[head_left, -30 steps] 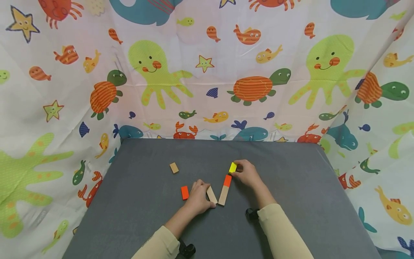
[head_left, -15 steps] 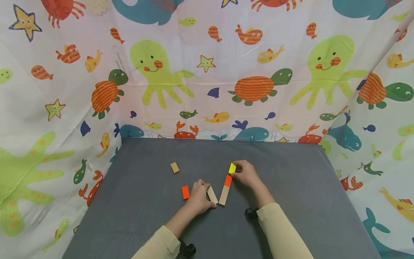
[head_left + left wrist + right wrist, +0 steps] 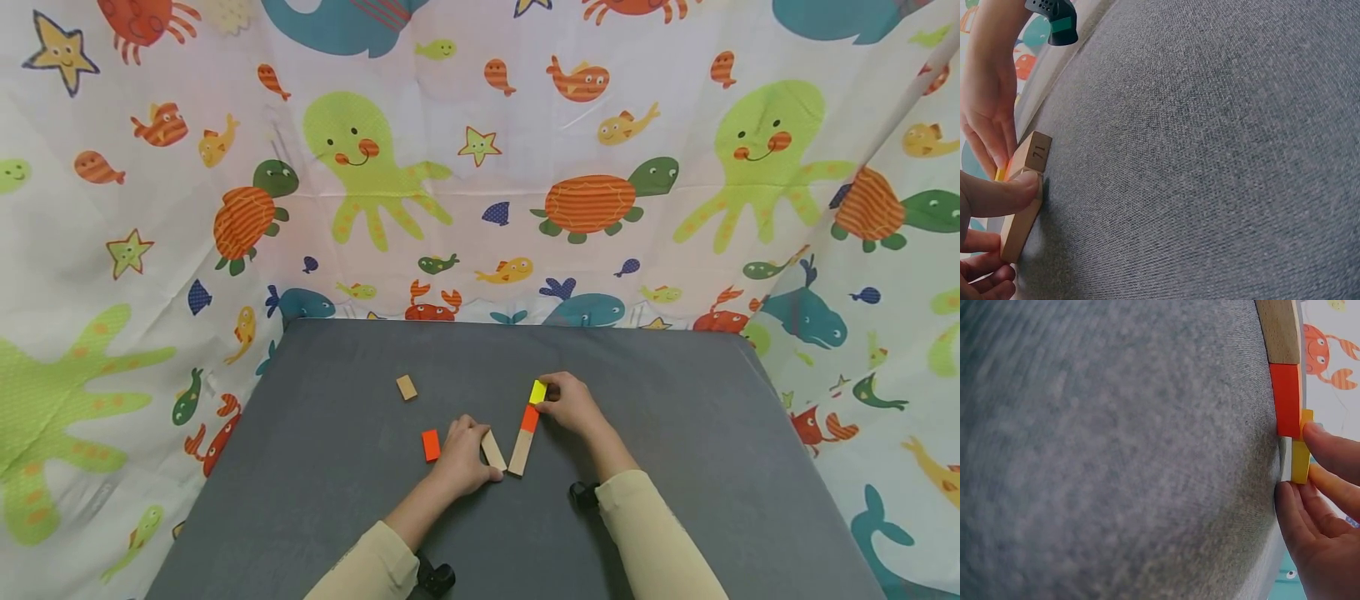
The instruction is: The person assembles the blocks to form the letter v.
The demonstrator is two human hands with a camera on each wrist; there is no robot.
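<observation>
Yellow block [image 3: 537,391]: pinched in right hand [image 3: 572,406] fingertips, now slid up against the orange block [image 3: 529,417], which lies end-on to a long wooden block [image 3: 519,452]. The row looks nearly joined.

Short wooden block [image 3: 492,450]: under left hand [image 3: 463,459] thumb, position unchanged.

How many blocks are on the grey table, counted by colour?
Plain wood blocks: 3, one alone at the far left, one under the left hand, one in the row.
Orange blocks: 2, one loose, one in the row.
Yellow blocks: 1, pinched by the right hand.
Total: 6 blocks.
</observation>
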